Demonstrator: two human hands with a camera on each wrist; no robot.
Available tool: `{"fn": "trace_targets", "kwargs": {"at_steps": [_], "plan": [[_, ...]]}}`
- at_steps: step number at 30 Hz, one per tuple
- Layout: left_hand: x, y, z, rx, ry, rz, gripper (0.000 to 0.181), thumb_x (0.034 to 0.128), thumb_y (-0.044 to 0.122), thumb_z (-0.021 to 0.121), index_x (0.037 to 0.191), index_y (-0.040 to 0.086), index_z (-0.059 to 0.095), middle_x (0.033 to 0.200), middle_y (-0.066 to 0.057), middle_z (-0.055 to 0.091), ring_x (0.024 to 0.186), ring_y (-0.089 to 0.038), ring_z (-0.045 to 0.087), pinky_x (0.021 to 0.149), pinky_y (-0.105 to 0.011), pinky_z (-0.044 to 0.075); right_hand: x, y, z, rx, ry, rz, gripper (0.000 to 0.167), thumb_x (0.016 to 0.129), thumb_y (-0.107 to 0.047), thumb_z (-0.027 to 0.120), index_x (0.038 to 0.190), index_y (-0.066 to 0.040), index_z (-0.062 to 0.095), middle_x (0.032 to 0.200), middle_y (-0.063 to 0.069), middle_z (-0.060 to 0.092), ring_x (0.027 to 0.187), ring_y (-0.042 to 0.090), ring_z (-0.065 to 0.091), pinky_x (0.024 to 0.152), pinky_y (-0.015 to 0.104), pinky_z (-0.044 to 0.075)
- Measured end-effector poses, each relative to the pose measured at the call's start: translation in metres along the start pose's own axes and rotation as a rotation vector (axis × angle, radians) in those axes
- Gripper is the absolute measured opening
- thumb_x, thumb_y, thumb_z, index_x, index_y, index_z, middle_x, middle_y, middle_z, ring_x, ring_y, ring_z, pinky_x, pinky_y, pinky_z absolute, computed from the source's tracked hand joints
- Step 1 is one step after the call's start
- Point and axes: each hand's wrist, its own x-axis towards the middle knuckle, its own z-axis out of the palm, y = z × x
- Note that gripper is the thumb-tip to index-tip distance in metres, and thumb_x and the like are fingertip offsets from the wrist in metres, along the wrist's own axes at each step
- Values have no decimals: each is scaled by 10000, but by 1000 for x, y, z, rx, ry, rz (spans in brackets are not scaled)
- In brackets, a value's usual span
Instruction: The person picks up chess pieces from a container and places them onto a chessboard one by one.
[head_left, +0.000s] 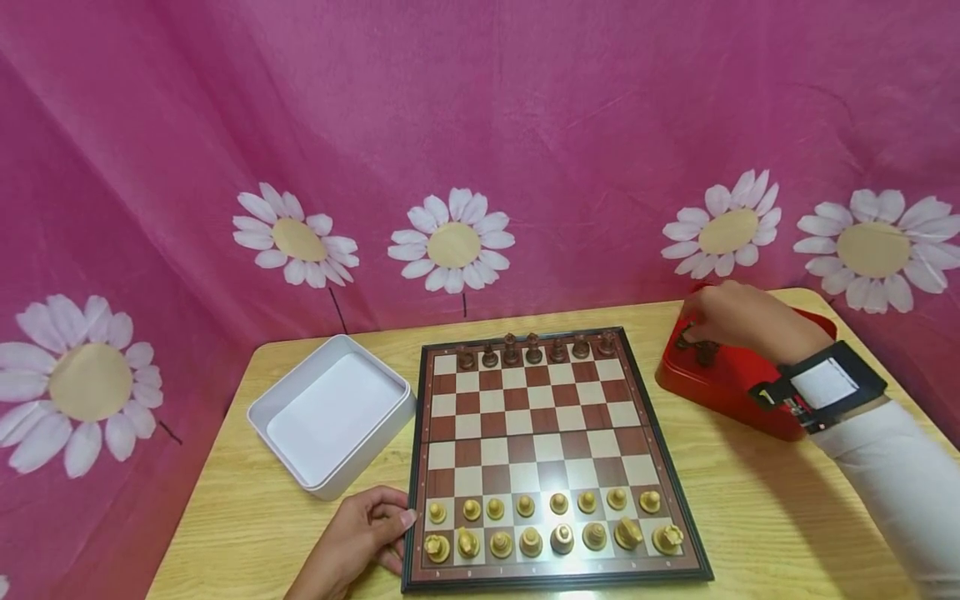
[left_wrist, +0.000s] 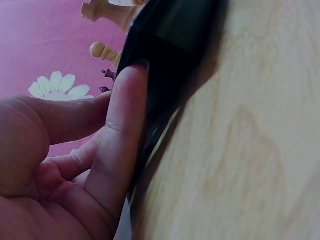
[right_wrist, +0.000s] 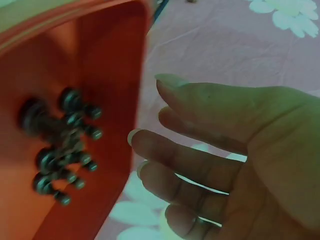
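My left hand point(head_left: 360, 533) holds the near left edge of a chessboard point(head_left: 491, 451), its thumb and fingers against the black rim. In the left wrist view the fingers point(left_wrist: 122, 105) meet the dark side of the board. Dark brown chess pieces point(head_left: 512, 350) stand along the far row; pale pieces point(head_left: 531, 542) fill the two near rows. My right hand point(head_left: 738, 317) reaches over a red box point(head_left: 720, 393). In the right wrist view its fingers are parted beside the box wall, with nothing between them. Several dark chess pieces point(right_wrist: 52, 130) lie inside the box.
A white rectangular tray point(head_left: 337, 408) stands on the wooden table point(head_left: 217, 517) left of the board. Behind the table hangs a pink cloth point(head_left: 525, 150) with large daisies. Bare wood point(head_left: 750, 500) shows right of the board, under the right arm.
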Motion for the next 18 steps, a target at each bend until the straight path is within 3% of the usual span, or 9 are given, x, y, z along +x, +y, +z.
{"fn": "trace_targets", "kwargs": {"at_steps": [11,18], "plan": [[-2,-4,-1,19,-3,-3,321,991,68,671,1232,-108,555,906,-67,674,673,-149,665,578,-324,642,-4,26,13,-63,-50,62,137,837,-112,835,966,-73,807,776,2,714,682,168,543,628,344,555],[-1,-2,0,2,-7,2,338,987,97,689,1228,-103,563,905,-54,670,680,-144,660,587,-321,642,-2,36,21,-69,-26,30,102,817,-50,826,911,-89,814,770,-7,720,683,153,551,638,332,557]]}}
